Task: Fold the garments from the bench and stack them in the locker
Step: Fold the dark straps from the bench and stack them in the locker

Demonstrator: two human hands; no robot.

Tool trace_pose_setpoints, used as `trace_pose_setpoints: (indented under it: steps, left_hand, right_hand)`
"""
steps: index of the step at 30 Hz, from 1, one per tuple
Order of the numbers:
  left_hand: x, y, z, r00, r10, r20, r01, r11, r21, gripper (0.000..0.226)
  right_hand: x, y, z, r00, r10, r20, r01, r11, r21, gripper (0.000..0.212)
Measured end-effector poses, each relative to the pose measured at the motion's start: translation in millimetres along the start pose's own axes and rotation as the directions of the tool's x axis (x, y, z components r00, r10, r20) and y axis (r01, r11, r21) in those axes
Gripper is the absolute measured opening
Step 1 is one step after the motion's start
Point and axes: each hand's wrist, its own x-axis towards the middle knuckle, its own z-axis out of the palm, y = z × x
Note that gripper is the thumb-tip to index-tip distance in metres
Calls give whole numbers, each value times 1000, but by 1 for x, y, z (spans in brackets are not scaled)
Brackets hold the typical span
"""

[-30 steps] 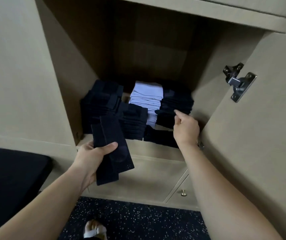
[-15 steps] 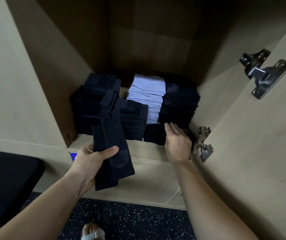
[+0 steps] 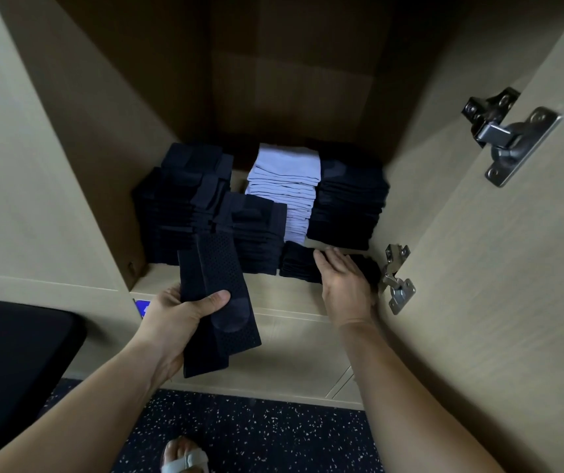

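The folded dark garment (image 3: 221, 298) is gripped by the left hand (image 3: 178, 315), thumb on top, just outside the locker shelf (image 3: 157, 279) front edge. The right hand (image 3: 343, 281), fingers straight, rests flat on the low dark stack (image 3: 299, 262) at the shelf's front-right corner.

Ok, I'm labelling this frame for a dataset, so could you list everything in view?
locker: one, beige wood, open, straight ahead
tall dark stacks: at least three, navy-black, left, front middle and right in the locker
light stack: one, pale lilac-white, back middle
low dark pile: one, navy-black, front right in the locker
folded garment: one, dark mesh, before the locker's front edge
door: one, beige, open at right
hinges: two, silver metal, on the door
bench: one, black, lower left
floor: one, dark speckled, bottom
foot: one, in pale sandal, bottom edge
left hand: one, grips the folded garment
right hand: one, flat on the low dark pile
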Motion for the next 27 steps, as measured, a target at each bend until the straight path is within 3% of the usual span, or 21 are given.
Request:
trace_pose_setpoints:
  steps: [5,12,16,19,21,23,24,25,27]
  left_hand:
    - [0,0,1,1000,-4,13,4,1000,-7,28]
    - [0,-3,4,1000,-4,20,4,1000,4,29]
    - [-2,1,5,1000,-11,27,11,1000,11,31]
    - [-7,7,5,1000,-7,24,6,1000,11,28]
    - [-13,11,5,1000,-7,19,7,1000,2,27]
    - [-21,15,5,1000,-8,18,8,1000,4,29]
    - [-24,16,5,1000,-5,16,5,1000,15,29]
    - [-28,17,6,1000,-2,16,2,1000,29,30]
    - [-36,18,9,1000,9,14,-10,997,77,32]
  right_hand:
    - [-2,13,8,991,-125,36,128,989,-77,51]
    - [-9,5,1,978,-102,180,127,984,-129,57]
    - [-6,-3,3,988,-10,154,28,993,-112,51]
    - [-4,-11,-14,958,4,288,19,997,-76,52]
    - [-5,-23,-30,985,35,170,-34,999,-10,48]
    - [-10,-48,-52,991,131,30,-134,973,186,45]
    - [-11,-62,-66,974,200,101,-224,902,370,41]
    - [-13,-77,-81,928,251,274,-366,748,553,38]
    - [-15,-102,-105,760,209,615,-645,357,676,37]
